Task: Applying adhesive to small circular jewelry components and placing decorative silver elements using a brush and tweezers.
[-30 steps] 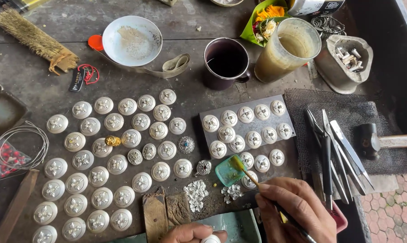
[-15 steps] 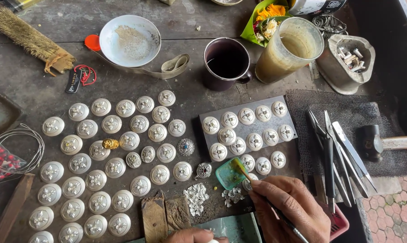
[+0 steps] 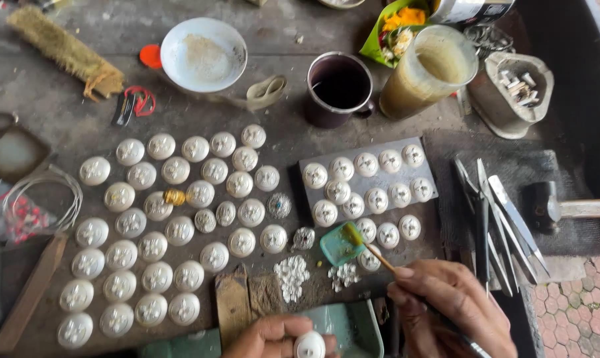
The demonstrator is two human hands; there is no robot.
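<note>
Dark, worn grey workbench (image 3: 61, 99), cluttered. Left hand (image 3: 273, 338), bottom centre, fingers curled, pinching small white round domed disc (image 3: 310, 345) by edge. Looks light, rigid, smooth (likely slippery, chip-prone); rim grip safest. Right hand (image 3: 452, 305), lower right, fingers pressed together around thin wooden-handled brush (image 3: 373, 252), tip in small teal dish (image 3: 341, 244). Rows of matching embossed discs (image 3: 180, 199) centre-left; more on grey metal slab (image 3: 369, 179).

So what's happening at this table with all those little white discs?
A person sits over a worn workbench. The right hand holds a thin brush with its tip at a small teal dish. The left hand holds one white disc. Many similar discs lie in rows, some on a grey slab.
</note>
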